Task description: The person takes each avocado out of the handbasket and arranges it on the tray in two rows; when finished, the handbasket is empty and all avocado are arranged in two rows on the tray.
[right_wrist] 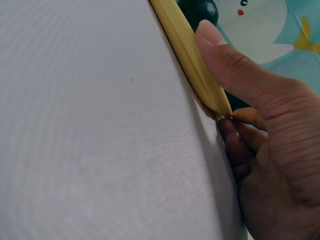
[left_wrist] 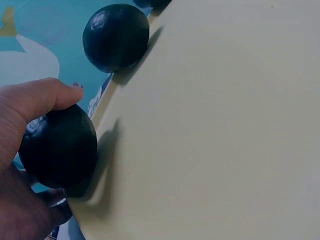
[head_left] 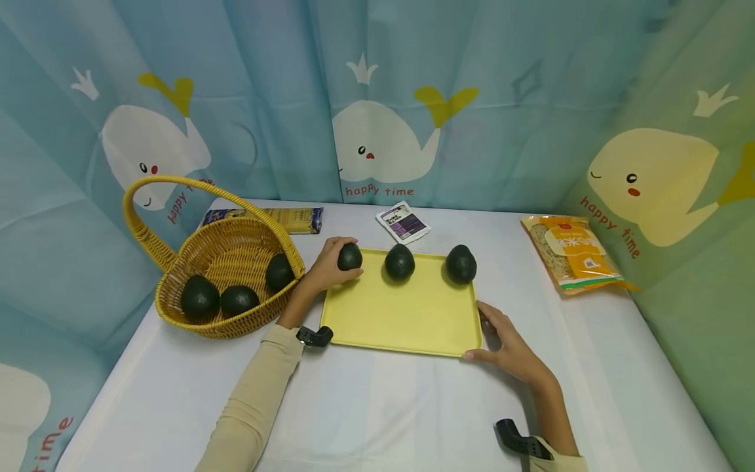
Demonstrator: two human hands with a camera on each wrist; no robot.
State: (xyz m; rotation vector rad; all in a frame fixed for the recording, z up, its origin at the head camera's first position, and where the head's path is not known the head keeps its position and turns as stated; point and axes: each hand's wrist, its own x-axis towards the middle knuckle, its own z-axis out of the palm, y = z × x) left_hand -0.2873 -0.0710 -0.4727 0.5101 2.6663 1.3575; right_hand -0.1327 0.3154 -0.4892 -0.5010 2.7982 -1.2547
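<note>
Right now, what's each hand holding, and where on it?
Left hand grips the leftmost avocado round its sides, at the tray's far-left corner. Right hand holds the yellow tray at its near-right corner, thumb on the rim.

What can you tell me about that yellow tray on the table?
The yellow tray is a flat, shallow rectangle with rounded corners and a low raised rim, smooth and matte like plastic. It lies level on the white table, long side toward the person. Three dark avocados stand in a row along its far edge; the left hand grips the leftmost avocado at the far left corner. The right hand holds the tray's near right corner, thumb along the rim.
</note>
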